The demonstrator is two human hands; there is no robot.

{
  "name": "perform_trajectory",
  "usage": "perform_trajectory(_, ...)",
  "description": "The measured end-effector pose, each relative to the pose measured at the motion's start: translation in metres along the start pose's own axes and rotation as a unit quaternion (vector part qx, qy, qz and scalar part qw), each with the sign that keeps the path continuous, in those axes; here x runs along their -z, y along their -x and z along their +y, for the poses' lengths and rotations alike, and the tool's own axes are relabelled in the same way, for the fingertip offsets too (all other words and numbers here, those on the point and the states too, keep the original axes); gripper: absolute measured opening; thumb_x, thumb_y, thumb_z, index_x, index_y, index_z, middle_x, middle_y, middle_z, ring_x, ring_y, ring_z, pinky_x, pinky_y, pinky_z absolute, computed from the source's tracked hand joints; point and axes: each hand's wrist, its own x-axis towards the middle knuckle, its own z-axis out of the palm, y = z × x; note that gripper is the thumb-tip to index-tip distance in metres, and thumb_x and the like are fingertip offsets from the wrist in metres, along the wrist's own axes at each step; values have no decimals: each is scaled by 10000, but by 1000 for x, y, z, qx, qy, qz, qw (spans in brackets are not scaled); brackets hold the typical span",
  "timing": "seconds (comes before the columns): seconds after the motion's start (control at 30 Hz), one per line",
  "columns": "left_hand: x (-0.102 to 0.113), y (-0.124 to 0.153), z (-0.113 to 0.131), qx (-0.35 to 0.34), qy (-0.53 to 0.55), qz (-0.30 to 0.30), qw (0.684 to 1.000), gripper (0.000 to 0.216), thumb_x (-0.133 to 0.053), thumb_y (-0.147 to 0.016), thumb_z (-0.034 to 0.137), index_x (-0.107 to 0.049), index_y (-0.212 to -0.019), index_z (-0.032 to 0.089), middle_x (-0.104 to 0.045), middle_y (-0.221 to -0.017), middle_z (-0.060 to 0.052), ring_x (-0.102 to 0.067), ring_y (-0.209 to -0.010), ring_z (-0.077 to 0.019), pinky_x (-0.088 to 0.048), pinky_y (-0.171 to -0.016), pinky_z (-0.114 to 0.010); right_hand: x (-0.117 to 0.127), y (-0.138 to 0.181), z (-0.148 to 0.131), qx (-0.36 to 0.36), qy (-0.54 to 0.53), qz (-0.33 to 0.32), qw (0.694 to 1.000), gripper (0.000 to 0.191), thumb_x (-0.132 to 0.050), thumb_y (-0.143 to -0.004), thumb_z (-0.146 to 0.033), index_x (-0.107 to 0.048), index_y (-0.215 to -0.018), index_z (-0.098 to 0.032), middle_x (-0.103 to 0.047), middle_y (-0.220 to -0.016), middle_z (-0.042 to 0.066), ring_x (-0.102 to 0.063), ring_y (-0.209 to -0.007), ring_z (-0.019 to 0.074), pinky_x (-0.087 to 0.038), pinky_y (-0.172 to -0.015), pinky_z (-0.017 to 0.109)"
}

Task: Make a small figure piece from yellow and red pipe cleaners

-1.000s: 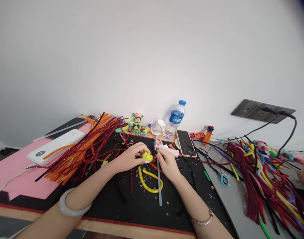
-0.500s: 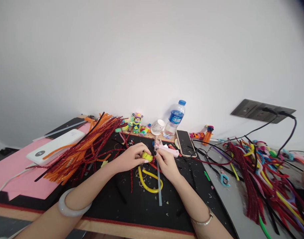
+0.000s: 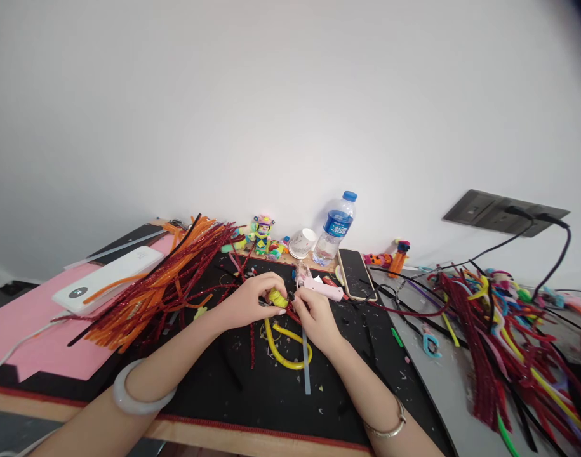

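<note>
My left hand (image 3: 259, 299) is closed round a yellow coil of fuzzy pipe cleaner (image 3: 277, 298), thumb below and fingers above. Close against the coil's right side, my right hand (image 3: 317, 315) is pinched; what lies between its fingertips is too small to make out. A bent yellow pipe cleaner (image 3: 290, 364) curves over the black mat (image 3: 266, 400) just below both hands. Behind my right hand lies a pink glue gun (image 3: 324, 289), partly covered by the fingers. A translucent glue stick (image 3: 306, 368) reaches towards me from under that hand.
Orange and dark red pipe cleaners (image 3: 142, 298) are heaped on the left beside a white power bank (image 3: 106, 279). At the back stand a small figure (image 3: 261, 233), a paper cup (image 3: 302, 243), a water bottle (image 3: 335, 228) and a phone (image 3: 357, 274). More pipe cleaners (image 3: 490, 355) lie right.
The yellow coil has tilted and shifted slightly left in my left hand, showing more of its wound side. My right fingertips have moved slightly left and down, staying beside it.
</note>
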Motion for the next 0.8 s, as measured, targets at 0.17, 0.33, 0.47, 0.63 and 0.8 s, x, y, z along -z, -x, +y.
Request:
perform_trajectory(0.17,0,0,0,16,13,6,1000,133,-624,-713,251,-581,-814,175,-552,-949,-41,-524,-815,-149,-420,-723,-254,0,1,-2,12,13,2,1000,249,-384,-877,-210,-421,-631,-194,-446,-588,-24,-429,-567,124,-312,-556,233)
perform_trajectory(0.33,-2,0,-4,39,42,37,998,140,-645,-688,236,-588,-798,170,-560,-934,-41,-532,-819,-149,-433,-706,-244,1,3,-4,41,31,10,999,232,-384,-876,-213,-440,-652,-196,-467,-608,-13,-440,-578,127,-321,-560,238)
perform_trajectory(0.47,-4,0,-9,42,53,60,996,133,-646,-680,222,-606,-795,169,-572,-918,-42,-544,-805,-147,-444,-682,-237,2,4,-6,51,51,4,997,226,-381,-866,-185,-448,-650,-197,-465,-602,-12,-429,-567,125,-319,-557,240)
perform_trajectory(0.63,-5,-1,-11,48,48,82,994,111,-622,-681,183,-616,-790,162,-583,-906,-46,-554,-795,-145,-442,-643,-223,1,5,-8,65,70,-21,995,201,-369,-868,-181,-454,-687,-196,-478,-636,-3,-437,-587,128,-324,-571,240)
perform_trajectory(0.8,-3,-1,-10,47,28,84,995,93,-611,-692,170,-619,-784,162,-587,-906,-46,-554,-775,-137,-435,-620,-216,2,4,-9,63,65,-35,995,197,-382,-869,-205,-488,-703,-198,-497,-639,-2,-451,-591,135,-334,-573,247)
